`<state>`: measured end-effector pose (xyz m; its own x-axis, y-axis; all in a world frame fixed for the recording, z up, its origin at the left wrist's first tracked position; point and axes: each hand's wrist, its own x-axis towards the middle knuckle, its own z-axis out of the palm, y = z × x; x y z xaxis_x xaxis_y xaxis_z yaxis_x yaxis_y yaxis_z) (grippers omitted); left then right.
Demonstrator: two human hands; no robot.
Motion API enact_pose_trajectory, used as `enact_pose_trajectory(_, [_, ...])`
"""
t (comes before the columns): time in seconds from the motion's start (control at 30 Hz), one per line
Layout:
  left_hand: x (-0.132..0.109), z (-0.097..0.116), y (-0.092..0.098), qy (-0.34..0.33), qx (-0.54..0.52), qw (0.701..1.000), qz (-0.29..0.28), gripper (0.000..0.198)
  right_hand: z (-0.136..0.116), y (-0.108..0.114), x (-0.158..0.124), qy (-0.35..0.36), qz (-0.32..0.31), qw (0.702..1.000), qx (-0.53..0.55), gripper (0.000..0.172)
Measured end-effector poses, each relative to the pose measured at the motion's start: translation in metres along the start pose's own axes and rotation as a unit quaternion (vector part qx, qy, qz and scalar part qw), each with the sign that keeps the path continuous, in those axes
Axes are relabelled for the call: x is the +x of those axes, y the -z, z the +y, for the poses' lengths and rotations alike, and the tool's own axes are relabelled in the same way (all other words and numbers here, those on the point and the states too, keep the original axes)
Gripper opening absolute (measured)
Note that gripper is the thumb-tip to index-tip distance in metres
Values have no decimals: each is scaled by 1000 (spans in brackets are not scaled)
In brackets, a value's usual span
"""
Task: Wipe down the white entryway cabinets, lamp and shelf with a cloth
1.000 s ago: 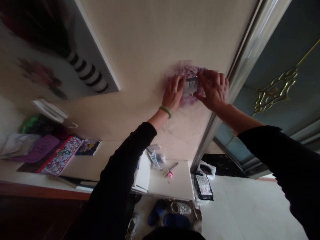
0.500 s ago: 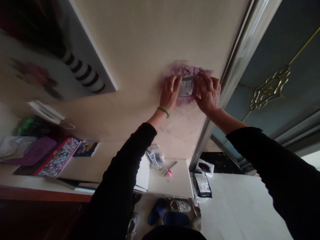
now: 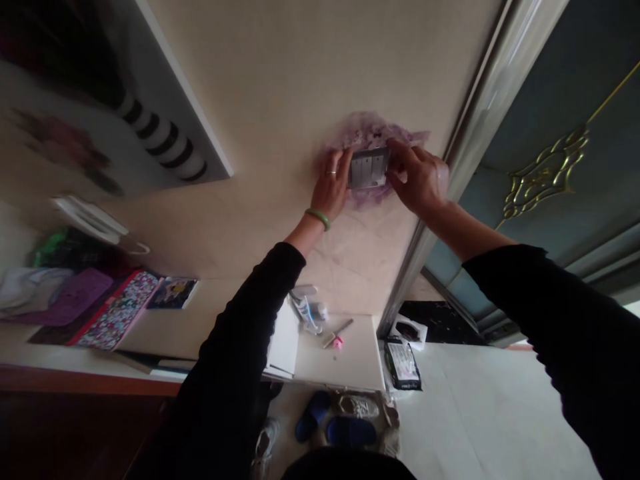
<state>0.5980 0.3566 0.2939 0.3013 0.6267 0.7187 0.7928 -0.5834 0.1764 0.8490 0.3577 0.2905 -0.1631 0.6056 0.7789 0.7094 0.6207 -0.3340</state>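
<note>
On the beige wall sits a grey light switch (image 3: 369,169) with several rockers, framed by a purple lace switch cover (image 3: 370,127). My left hand (image 3: 333,181), with a ring and a green bangle on it, is closed at the left edge of the switch, fingertips on the lace. At the opposite edge my right hand (image 3: 419,175) pinches the lace with thumb and forefinger. Part of the cover is hidden behind both hands.
A grey door frame (image 3: 480,120) runs close to my right hand. A picture panel (image 3: 165,127) hangs at the left. Below are a white cabinet top (image 3: 360,363) holding a brush (image 3: 338,333), a black packet (image 3: 403,365), and blue slippers (image 3: 351,432).
My hands have moved slightly apart, the left one leftward. More of the switch now shows between them, and the lace sits around its edges.
</note>
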Motion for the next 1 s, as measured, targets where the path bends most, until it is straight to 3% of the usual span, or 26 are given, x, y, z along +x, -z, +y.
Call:
enact_pose_trajectory(0.17, [1, -3, -2, 21, -1, 999, -25, 80, -10, 8, 4, -39, -29, 999, 24, 62])
enact_pose_trajectory(0.27, [5, -6, -4, 15, 31, 999, -22, 75, -13, 11, 2, -48, -48, 997, 36, 75])
enact_pose_trajectory(0.37, [7, -8, -4, 5, 60, 998, -20, 81, -14, 11, 0, -43, -66, 996, 52, 88])
enact_pose_trajectory(0.5, [0, -5, -1, 10, 51, 998, -23, 81, -15, 9, -2, -42, -73, 995, 52, 88])
enact_pose_trajectory(0.63, [0, -9, -1, 17, 18, 1000, 1, 84, -19, 7, 1, -27, -66, 997, 25, 76])
enact_pose_trajectory(0.8, [13, -21, -6, 21, 5, 1000, -1, 97, -34, 12, 1, -52, -91, 989, -100, 83])
enact_pose_trajectory(0.9, [5, -23, -6, 8, -9, 1000, -2, 97, -39, 19, -11, -52, -105, 984, -134, 84])
enact_pose_trajectory(1.0, [-18, -21, -1, -46, 21, 999, -15, 99, -34, 26, -31, -40, -104, 991, -77, 87])
